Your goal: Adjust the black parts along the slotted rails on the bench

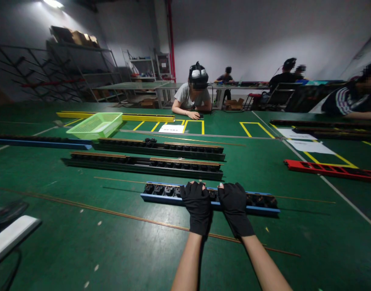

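Black fabric gloves on both, left grip (199,206) and right grip (235,207) flat on the blue rail (161,197).

Both lie palm-down, side by side, just apart. Fingers are stretched across the rail top to its far edge; hands spread, nothing clasped. The rail is a long, straight blue channel lined with a row of chunky black inserts. It sits crosswise on the matte green desk (82,242), right in front of me. A thin coppery rod (127,216) runs under my wrists, near the rail. Two longer black rails (149,165) lie parallel behind it. A lime mesh basket (96,125) sits far left, and a red rail (331,169) is off to the right.
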`<state>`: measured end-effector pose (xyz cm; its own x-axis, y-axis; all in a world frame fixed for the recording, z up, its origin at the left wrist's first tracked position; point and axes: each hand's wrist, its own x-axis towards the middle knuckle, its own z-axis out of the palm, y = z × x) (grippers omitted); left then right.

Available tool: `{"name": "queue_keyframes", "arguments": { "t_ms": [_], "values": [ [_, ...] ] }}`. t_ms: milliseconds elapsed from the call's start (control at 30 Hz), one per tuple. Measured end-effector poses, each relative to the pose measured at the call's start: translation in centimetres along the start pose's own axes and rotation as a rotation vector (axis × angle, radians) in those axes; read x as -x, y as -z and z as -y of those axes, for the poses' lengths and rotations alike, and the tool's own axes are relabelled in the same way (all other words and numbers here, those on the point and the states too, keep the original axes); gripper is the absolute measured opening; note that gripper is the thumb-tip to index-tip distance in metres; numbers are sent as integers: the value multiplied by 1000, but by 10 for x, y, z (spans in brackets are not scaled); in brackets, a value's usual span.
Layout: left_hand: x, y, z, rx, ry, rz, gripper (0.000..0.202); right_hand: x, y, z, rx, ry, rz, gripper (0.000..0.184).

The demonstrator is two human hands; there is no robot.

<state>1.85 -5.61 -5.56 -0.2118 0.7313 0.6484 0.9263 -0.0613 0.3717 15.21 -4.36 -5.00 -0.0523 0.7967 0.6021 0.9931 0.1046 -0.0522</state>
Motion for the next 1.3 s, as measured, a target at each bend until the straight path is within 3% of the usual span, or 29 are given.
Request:
{"name": "queue_keyframes", "arguments": {
  "t_ms": [400, 667, 867, 1100, 1300],
  "values": [
    [2, -7, 4, 37, 3, -27, 24, 1, -5, 1, -14, 51, -58, 40],
    [0, -9, 10, -16, -71, -115, 25, -1, -4, 6, -14, -44, -128, 40],
    [0, -14, 15, 32, -79, -113, 26, -3, -7, 8, -26, -50, -193, 38],
    [-2, -15, 21, -83, -193, -109, 25, -1, -17, 8, -82, -67, -271, 38],
    [-1, -12, 19, -116, -205, -88, 26, -1, -22, 8, -53, -71, -290, 34]
  ]
}}
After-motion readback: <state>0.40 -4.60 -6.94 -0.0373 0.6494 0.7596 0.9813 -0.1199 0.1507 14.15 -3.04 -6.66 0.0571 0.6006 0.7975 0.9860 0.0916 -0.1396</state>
